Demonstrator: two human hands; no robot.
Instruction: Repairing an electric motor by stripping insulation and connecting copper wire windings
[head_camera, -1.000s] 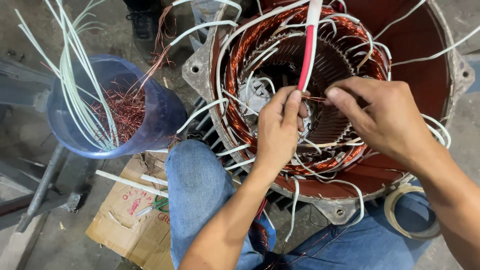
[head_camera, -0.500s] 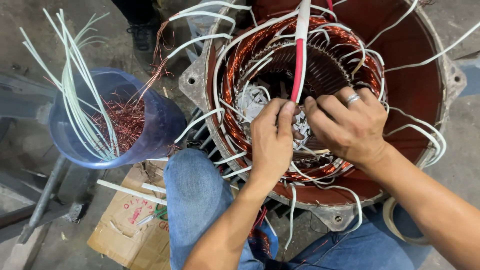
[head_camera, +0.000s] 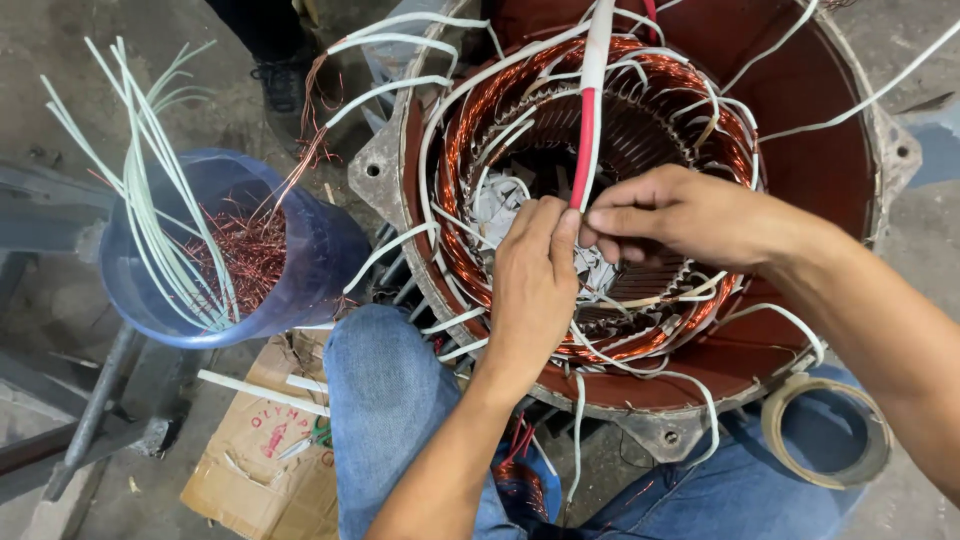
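Note:
A large red motor stator (head_camera: 820, 150) with copper windings (head_camera: 470, 150) and white insulating sleeves lies in front of me. My left hand (head_camera: 535, 290) reaches into the bore, its fingertips pinching the lower end of a red and white sleeved lead (head_camera: 585, 130) that runs up out of view. My right hand (head_camera: 690, 215) comes in from the right, thumb and fingers closed on the same lead end right beside the left fingertips. White paper (head_camera: 500, 205) sits inside the bore under both hands.
A blue plastic bucket (head_camera: 320, 250) at the left holds scrap copper wire (head_camera: 245, 255) and several long white strips (head_camera: 140, 190). A cardboard piece (head_camera: 265, 450) lies on the floor. A tape roll (head_camera: 825, 430) rests by my right knee. Someone's shoe (head_camera: 275, 70) stands behind.
My right hand has moved left to meet the left hand, and both now pinch the end of the sleeved lead inside the bore. The view has shifted slightly.

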